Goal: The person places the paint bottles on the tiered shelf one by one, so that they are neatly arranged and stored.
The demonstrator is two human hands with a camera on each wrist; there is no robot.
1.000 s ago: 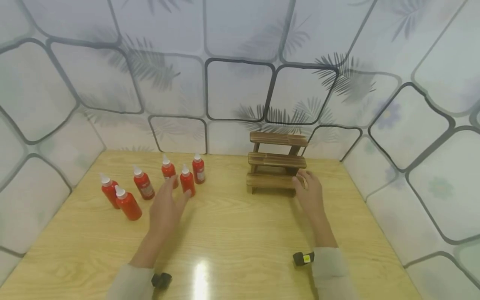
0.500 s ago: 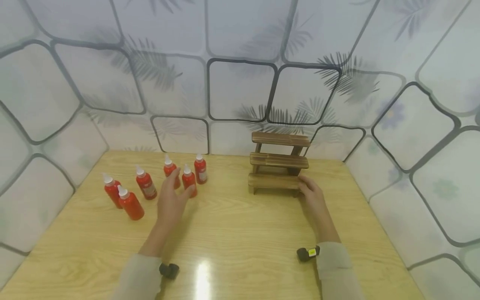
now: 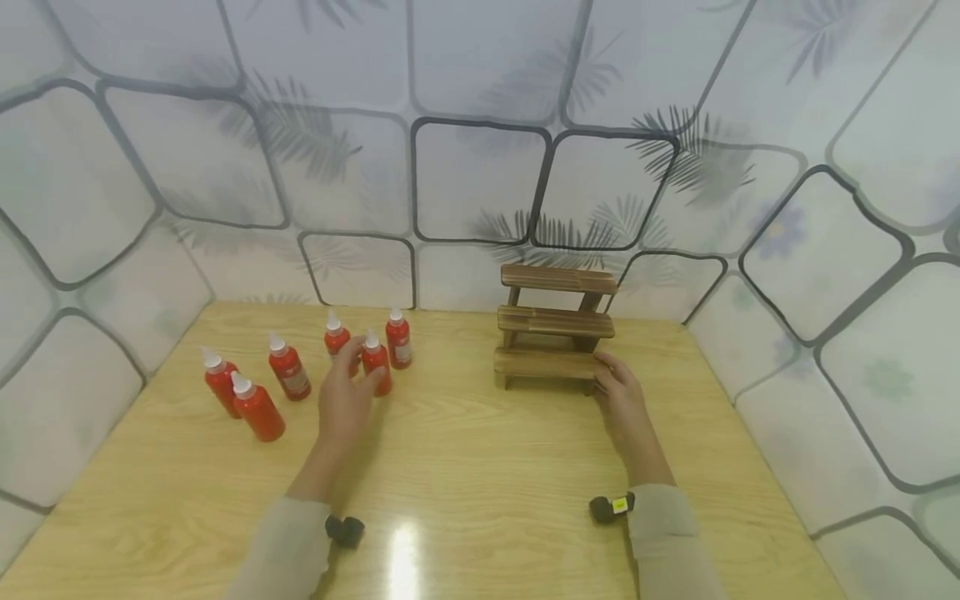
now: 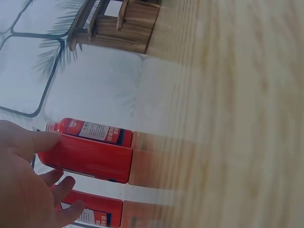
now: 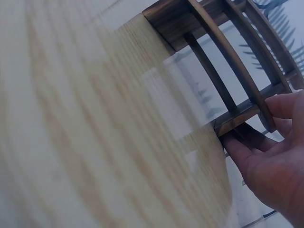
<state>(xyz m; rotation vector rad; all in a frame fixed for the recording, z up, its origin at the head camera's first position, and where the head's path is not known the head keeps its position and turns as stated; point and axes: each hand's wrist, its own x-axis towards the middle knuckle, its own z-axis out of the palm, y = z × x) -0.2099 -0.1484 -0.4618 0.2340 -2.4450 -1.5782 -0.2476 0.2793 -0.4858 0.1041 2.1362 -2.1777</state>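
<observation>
Red bottles with white pointed nozzles stand upright on the left of the table. My left hand (image 3: 347, 404) has its thumb and fingers around one red squeeze bottle (image 3: 377, 367); in the left wrist view the thumb lies against that bottle (image 4: 92, 159) near its top, and the hand hides its nozzle. Another red bottle (image 3: 398, 340) stands just behind it, to the right. On the right is a brown three-tier wooden step stand (image 3: 557, 322). My right hand (image 3: 624, 402) grips the right end of its lowest tier, thumb on the plank (image 5: 232, 61) and fingers at the side frame.
More red bottles stand left of my left hand: one close behind it (image 3: 336, 337), others further left (image 3: 288, 371), (image 3: 258, 412). A patterned wall (image 3: 480, 183) borders the wooden table (image 3: 480, 467) at the back and sides.
My left hand has moved forward and right, and its fingers have closed in around the bottle. My right hand has settled onto the stand's lowest tier. Bottles and stand stay in place.
</observation>
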